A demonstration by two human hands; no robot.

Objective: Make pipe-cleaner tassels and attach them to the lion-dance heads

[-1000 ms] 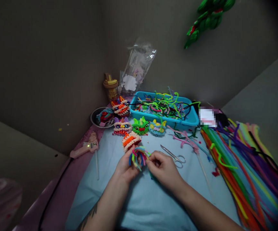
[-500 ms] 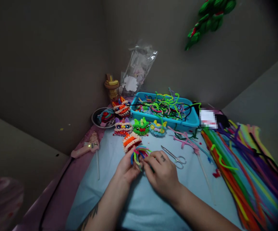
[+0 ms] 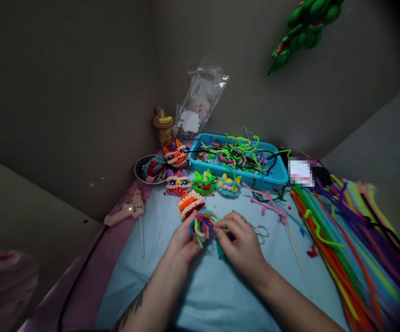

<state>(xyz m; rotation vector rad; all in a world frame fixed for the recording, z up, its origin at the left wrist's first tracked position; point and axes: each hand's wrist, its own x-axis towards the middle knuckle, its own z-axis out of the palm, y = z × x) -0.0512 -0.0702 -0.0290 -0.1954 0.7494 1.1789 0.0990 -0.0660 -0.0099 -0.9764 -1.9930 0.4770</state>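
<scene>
My left hand [image 3: 182,242] is closed on a small bundle of bent pipe cleaners [image 3: 202,222] in blue, green, pink and yellow, held just above the light blue table cover [image 3: 200,295]. My right hand [image 3: 241,244] pinches the same bundle from the right, fingers curled on its strands. An orange and cream pipe-cleaner figure [image 3: 189,203] lies just beyond my left fingers. Small scissors [image 3: 260,230] lie behind my right hand, partly hidden by it.
Finished pipe-cleaner figures [image 3: 205,182] stand in a row before a blue tray [image 3: 279,175] of scraps. A pink glue gun [image 3: 125,212] lies at the left, a bowl [image 3: 139,168] behind it. Long coloured pipe cleaners [image 3: 352,230] cover the right side. A plastic bag [image 3: 200,101] leans on the wall.
My right hand has shifted its fingers along the bundle and turned, now covering more of the scissors. The bundle's strands hang more downward. The view drifted slightly.
</scene>
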